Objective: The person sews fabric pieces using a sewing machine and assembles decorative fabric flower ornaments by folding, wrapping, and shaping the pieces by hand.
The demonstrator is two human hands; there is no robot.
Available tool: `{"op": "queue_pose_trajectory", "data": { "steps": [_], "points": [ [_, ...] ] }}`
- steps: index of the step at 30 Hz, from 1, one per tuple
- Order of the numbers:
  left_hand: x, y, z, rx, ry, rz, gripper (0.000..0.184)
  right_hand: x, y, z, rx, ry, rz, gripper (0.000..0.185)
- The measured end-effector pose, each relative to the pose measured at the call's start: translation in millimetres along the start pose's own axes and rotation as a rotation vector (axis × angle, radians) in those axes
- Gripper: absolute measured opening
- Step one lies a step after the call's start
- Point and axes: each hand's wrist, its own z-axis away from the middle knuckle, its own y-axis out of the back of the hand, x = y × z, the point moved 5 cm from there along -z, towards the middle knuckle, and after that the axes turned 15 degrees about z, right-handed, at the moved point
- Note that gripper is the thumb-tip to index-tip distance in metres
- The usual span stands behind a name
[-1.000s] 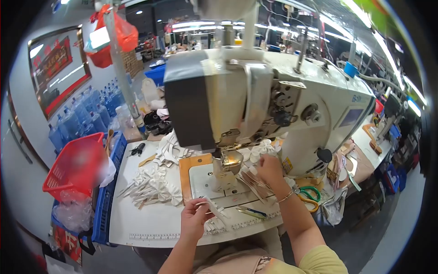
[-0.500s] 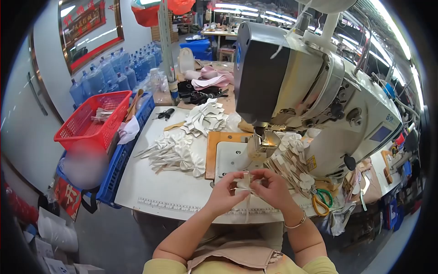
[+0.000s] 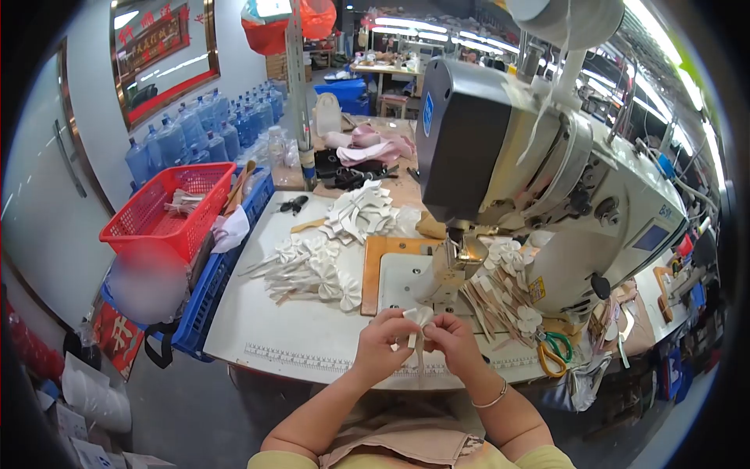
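Between my two hands, above the front of the white sewing table (image 3: 312, 328), is a white fabric flower with a narrow strap (image 3: 419, 316). My left hand (image 3: 383, 344) is closed on its left side, and a pale strap end shows by those fingers. My right hand (image 3: 453, 344) pinches it from the right, with fingers partly covering it. Strap ends hang below the hands. Just beyond them stands the sewing machine (image 3: 453, 141), its needle area (image 3: 459, 250) over a metal plate. Left of the plate lies a pile of white flower straps (image 3: 316, 270); more beige flower straps (image 3: 504, 293) lie to the right.
Green and orange scissors (image 3: 551, 356) lie at the right front. White cut pieces (image 3: 359, 211) and black snips (image 3: 294, 205) sit farther back. A red basket (image 3: 168, 215) rests on a blue crate (image 3: 207, 313) at left. A ruler strip (image 3: 312, 359) runs along the front edge.
My hands have drawn closer together and turned the flower strap, so the white flower now shows above my fingers. The whole view has shifted slightly.
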Motion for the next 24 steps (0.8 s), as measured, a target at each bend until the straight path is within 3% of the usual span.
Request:
{"op": "queue_pose_trajectory", "data": {
  "steps": [4, 6, 12, 14, 16, 21, 24],
  "points": [
    [1, 6, -2, -0.015, -0.055, -0.135, 0.035, 0, -3, 2, -0.061, 0.087, 0.127, 0.012],
    [-4, 4, 3, -0.030, -0.061, -0.017, 0.027, 0, -5, 7, -0.095, 0.118, 0.179, 0.015],
    [-15, 1, 23, 0.013, -0.069, 0.038, 0.028, 9, 1, 19, -0.231, -0.187, 0.153, 0.020],
    [-21, 4, 27, -0.019, -0.050, 0.050, 0.028, 7, 32, 13, -0.177, -0.140, 0.348, 0.020],
    [-27, 4, 31, -0.092, -0.001, 0.092, 0.028, -13, 79, -7, 0.059, -0.004, 0.273, 0.019],
    [-32, -6, 37, -0.067, 0.102, 0.296, 0.025, -49, 194, -74, 0.536, 0.020, -0.388, 0.004],
    [-30, -3, 42, -0.039, 0.255, 0.363, 0.025, -78, 143, -60, 0.489, 0.114, -0.218, 0.005]
  ]
}}
